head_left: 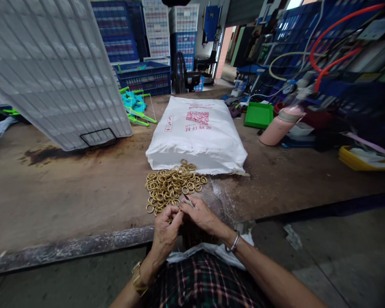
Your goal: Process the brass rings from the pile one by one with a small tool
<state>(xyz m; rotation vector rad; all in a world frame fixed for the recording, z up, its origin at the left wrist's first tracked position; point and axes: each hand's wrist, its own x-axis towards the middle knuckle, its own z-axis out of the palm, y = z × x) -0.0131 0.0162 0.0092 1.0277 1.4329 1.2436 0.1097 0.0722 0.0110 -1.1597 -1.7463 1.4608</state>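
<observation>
A heap of brass-coloured rings (170, 184) lies on the worktable, against the front of a white sack (200, 132) printed in red. Just in front of the heap, at the table edge, my two hands meet. My left hand (166, 226) is closed in a pinch, with a brass-coloured ring (179, 211) partly showing at its fingertips; most of the ring is hidden. My right hand (203, 216) is closed around a small knife (188, 200) with a dark pointed tip, which points away towards the rings. Its fingertips touch those of my left hand.
A tall stack of translucent plastic trays (67, 77) stands at the left of the table (83, 192). Green and teal plastic parts (136, 107) lie behind it. To the right are a green tray (258, 115), a pink bottle (280, 126) and a yellow tray (356, 160).
</observation>
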